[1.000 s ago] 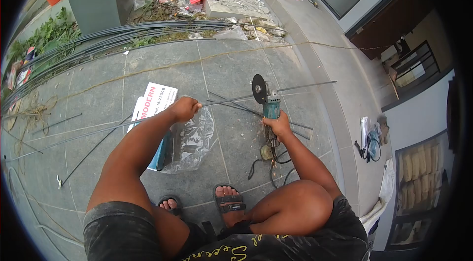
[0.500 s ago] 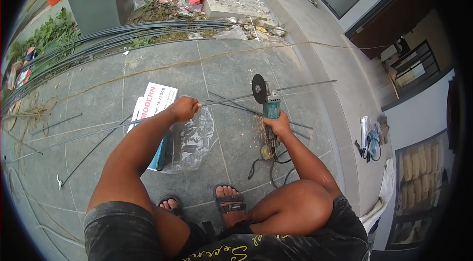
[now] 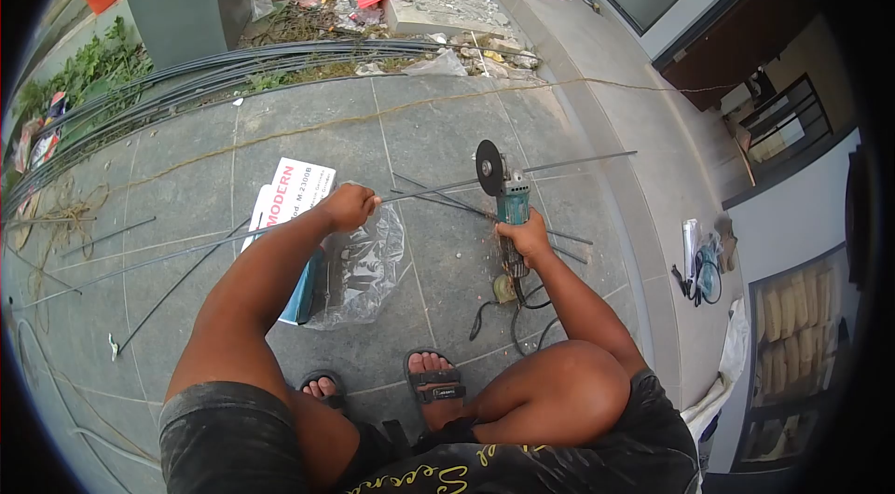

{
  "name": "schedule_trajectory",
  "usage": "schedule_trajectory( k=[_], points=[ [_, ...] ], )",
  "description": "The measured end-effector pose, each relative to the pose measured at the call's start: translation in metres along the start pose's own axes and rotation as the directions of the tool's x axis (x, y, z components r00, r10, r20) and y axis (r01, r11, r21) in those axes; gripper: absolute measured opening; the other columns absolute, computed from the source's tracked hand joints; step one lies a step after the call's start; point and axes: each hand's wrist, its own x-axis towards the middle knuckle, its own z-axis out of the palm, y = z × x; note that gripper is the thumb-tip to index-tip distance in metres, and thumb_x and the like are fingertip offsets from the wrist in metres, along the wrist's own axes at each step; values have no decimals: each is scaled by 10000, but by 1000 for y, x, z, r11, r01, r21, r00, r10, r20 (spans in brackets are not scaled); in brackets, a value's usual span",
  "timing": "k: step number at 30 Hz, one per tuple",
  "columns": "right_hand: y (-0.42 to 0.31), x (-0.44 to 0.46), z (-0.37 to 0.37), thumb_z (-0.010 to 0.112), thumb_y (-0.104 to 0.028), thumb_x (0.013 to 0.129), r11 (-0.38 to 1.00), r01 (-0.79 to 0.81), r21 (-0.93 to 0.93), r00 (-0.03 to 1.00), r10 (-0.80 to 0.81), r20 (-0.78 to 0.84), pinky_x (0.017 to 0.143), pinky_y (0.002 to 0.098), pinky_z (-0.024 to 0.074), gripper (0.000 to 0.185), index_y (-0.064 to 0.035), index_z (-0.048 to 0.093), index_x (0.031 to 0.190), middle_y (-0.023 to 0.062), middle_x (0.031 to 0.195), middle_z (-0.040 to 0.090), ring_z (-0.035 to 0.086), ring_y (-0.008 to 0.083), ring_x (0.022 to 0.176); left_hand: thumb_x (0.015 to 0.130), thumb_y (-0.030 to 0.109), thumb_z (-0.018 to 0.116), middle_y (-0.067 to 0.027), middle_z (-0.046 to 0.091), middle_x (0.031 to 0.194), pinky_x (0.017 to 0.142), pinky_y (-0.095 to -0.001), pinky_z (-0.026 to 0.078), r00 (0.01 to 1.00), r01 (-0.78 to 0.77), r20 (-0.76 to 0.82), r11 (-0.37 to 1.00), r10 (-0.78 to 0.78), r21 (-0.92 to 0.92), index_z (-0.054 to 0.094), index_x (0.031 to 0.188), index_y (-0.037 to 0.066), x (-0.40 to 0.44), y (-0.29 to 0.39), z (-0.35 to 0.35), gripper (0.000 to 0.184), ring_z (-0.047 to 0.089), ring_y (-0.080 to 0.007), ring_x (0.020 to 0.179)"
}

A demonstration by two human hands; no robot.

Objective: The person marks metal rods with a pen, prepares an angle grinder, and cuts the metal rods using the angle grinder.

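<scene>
My left hand (image 3: 351,206) is closed around a long thin metal rod (image 3: 580,161), which runs from the far left to the right. In my right hand (image 3: 526,239) is a teal angle grinder (image 3: 514,202), its black disc (image 3: 489,168) upright against the rod. A few faint sparks show beside the grinder's body. Shorter rods (image 3: 567,238) lie crossed on the tiles under the grinder. Left of my left hand stands a white and teal box (image 3: 303,183), with a clear plastic bag (image 3: 365,275) beside it.
Long bars (image 3: 289,54) lie in a bundle at the back, by rubble (image 3: 457,11). A yellowish rope (image 3: 308,125) crosses the tiles. The grinder's black cable (image 3: 516,334) coils near my right foot. A step (image 3: 643,242) runs along the right, with tools (image 3: 706,275) beyond it.
The spray of orange sparks below the grinder has thinned to a few faint specks. Both hands, the rod and the grinder have hardly moved.
</scene>
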Motion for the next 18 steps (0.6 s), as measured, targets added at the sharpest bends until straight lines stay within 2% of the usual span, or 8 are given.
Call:
schedule_trajectory(
  k=[3, 7, 9, 12, 16, 18],
  points=[
    [3, 4, 1, 789, -25, 703, 999, -49, 21, 999, 48, 15, 716, 342, 542, 405, -26, 596, 1059, 61, 892, 675, 659, 183, 752, 1014, 306, 506, -218, 679, 818, 757, -462, 502, 1000, -15, 5, 1000, 15, 11, 668, 837, 9, 1, -2, 1, 381, 659, -403, 814],
    [3, 3, 1, 807, -42, 697, 999, -28, 34, 1000, 28, 11, 720, 350, 542, 422, -24, 599, 1064, 64, 900, 677, 660, 186, 758, 1013, 306, 508, -217, 680, 816, 759, -461, 504, 1000, -16, 6, 1000, 16, 6, 671, 838, 10, -1, 3, -3, 381, 661, -402, 812],
    [0, 3, 1, 806, -39, 701, 999, 10, -33, 1000, -10, 2, 726, 356, 546, 428, -19, 597, 1074, 71, 909, 681, 665, 190, 765, 1010, 302, 486, -197, 701, 880, 827, -435, 508, 998, 25, 51, 998, -28, 51, 687, 873, 12, -2, 8, -6, 379, 676, -369, 892],
    [-13, -5, 1, 806, -44, 700, 999, -27, 40, 999, 25, 40, 723, 353, 541, 412, -21, 604, 1058, 71, 910, 683, 663, 188, 767, 1009, 307, 487, -198, 697, 868, 824, -441, 507, 998, 33, 49, 998, -35, 47, 686, 861, 18, -2, 8, -6, 381, 673, -376, 889],
    [-4, 1, 2, 806, -50, 697, 1000, 3, 10, 1000, -3, 7, 717, 348, 541, 394, -22, 612, 1039, 68, 896, 686, 661, 183, 757, 1009, 309, 489, -195, 696, 861, 820, -443, 507, 999, 15, 42, 999, -17, 50, 685, 854, 20, -1, 6, -4, 382, 673, -375, 883],
    [0, 5, 3, 803, -53, 693, 999, -31, -6, 1000, 31, 2, 708, 339, 542, 380, -23, 615, 1021, 67, 874, 686, 659, 175, 740, 1009, 310, 491, -196, 696, 863, 821, -443, 506, 999, 17, 40, 999, -18, 38, 684, 856, 21, -1, 6, -5, 381, 673, -373, 888]
  ],
)
